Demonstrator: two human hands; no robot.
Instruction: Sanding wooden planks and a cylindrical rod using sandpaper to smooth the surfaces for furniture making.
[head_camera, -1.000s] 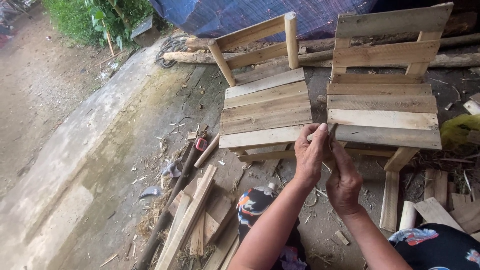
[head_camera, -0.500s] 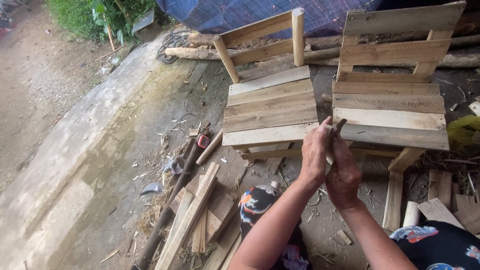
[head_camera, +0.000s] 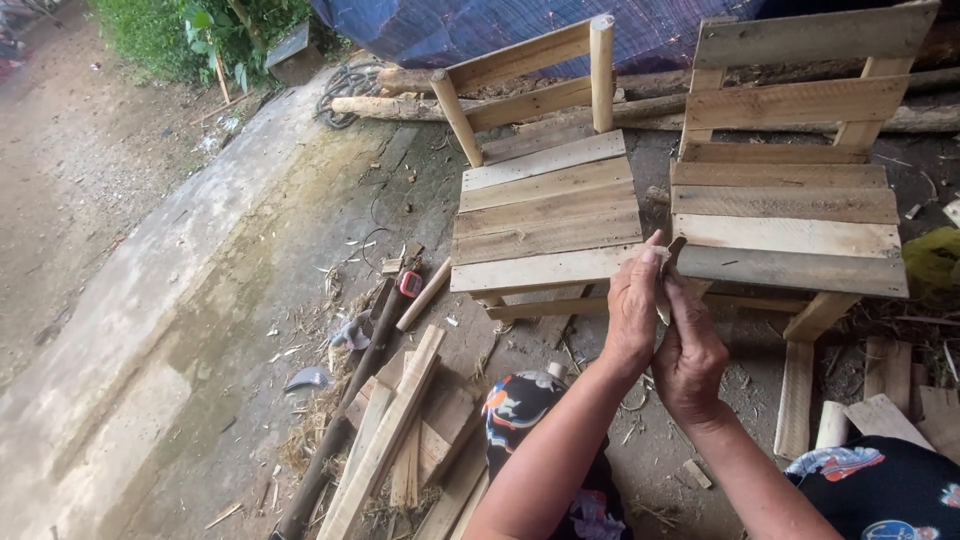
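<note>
My left hand (head_camera: 630, 310) and my right hand (head_camera: 692, 358) are pressed together in front of the gap between two slatted wooden chairs. Both pinch a small piece (head_camera: 672, 250) whose dark tip sticks up above the fingers; what it is cannot be told. The left chair (head_camera: 545, 215) has round posts and an angled back. The right chair (head_camera: 790, 215) has a flat plank back. My hands hover just off the front edges of both seats.
A pile of wood offcuts (head_camera: 405, 440) and a long dark pole (head_camera: 345, 410) lie on the dirt at lower left, with a small red object (head_camera: 410, 283) beside them. Short planks (head_camera: 880, 400) lean at right. A concrete kerb (head_camera: 150, 300) runs along the left.
My hands have stayed together at the chairs' front edges, with the fingers drawn a little tighter around the small piece. The view has shifted slightly.
</note>
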